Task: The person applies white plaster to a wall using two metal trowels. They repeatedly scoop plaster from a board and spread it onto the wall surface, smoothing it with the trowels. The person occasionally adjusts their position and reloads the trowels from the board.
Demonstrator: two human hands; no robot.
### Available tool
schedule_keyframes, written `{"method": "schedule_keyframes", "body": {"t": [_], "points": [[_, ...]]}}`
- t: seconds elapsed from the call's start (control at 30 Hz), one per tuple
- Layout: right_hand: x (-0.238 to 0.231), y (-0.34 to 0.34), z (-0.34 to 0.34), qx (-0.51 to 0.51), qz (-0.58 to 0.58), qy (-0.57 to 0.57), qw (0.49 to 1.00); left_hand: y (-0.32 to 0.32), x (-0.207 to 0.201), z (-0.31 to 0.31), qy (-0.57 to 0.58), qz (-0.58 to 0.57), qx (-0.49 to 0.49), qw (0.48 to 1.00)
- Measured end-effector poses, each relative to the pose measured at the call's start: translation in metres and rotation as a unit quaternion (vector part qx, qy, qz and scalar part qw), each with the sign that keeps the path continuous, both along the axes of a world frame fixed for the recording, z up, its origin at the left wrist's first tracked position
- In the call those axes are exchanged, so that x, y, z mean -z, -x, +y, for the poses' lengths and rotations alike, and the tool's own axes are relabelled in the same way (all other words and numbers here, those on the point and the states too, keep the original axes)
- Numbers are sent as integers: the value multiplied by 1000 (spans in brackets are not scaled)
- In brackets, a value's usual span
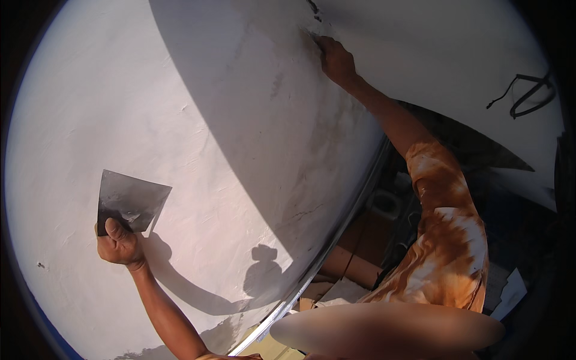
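My left hand [120, 243] is closed on the lower edge of a flat metal plate [135, 195], thumb on its face. A small smear of wet grey filler [129, 215] lies on the plate near the thumb. Farther up, at the corner where two walls meet, my right hand [339, 59] is closed on what looks like a putty knife [313, 37], its blade against the wall and mostly hidden by the fingers. Dark gouges [314, 11] mark the corner just beyond that hand. The white wall [90, 120] has rough, patchy plaster.
A black cable [531, 96] hangs in a loop on the right-hand wall. Beside my body is a dim, cluttered area with a whitish sheet [342, 294] and a torn white piece [511, 294]. A pale metal edge [282, 309] borders the wall below.
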State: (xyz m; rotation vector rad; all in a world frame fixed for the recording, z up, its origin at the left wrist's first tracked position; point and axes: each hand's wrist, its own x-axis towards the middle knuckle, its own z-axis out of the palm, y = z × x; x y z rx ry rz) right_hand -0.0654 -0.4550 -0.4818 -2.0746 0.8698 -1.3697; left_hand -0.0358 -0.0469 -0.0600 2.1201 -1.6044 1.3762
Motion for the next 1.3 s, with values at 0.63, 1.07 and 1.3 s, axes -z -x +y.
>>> {"method": "schedule_keyframes", "body": {"t": [0.63,1.07,1.3], "points": [[2,6,56,-46,107,-36,993,-5,2,8,22,46,-21,999],[40,-1,63,-36,110,84,990,-3,2,3,9,1,-7,1000],[51,31,50,0,21,-209,978,-3,3,1,15,10,15,1000]]}}
